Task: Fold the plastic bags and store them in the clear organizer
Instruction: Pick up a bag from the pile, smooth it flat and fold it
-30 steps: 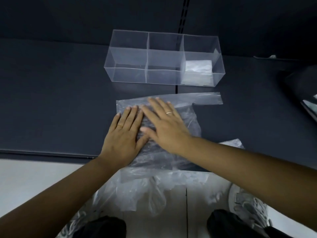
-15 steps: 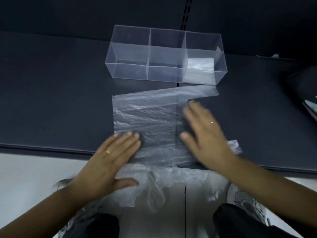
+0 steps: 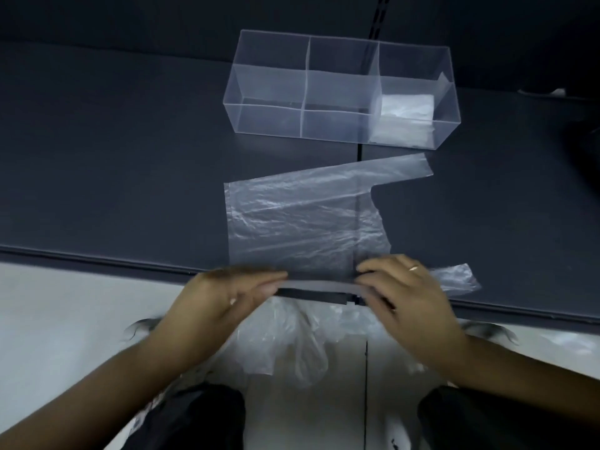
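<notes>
A thin clear plastic bag (image 3: 305, 219) lies flat on the dark table, its two handle strips pointing right. My left hand (image 3: 224, 297) and my right hand (image 3: 406, 290) pinch the bag's near edge at the table's front edge, lifting it slightly. The clear organizer (image 3: 269, 92) stands behind the bag with three compartments; a folded bag (image 3: 404, 120) lies in the right one, the other two hold nothing.
More crumpled plastic bags (image 3: 292, 345) hang over my lap below the table (image 3: 113, 164) edge. A dark object (image 3: 587, 147) sits at the far right. White floor shows on the left.
My hands slid apart off the middle of the bag, drew back toward me and now pinch its near edge. The bag lies smoothed out.
</notes>
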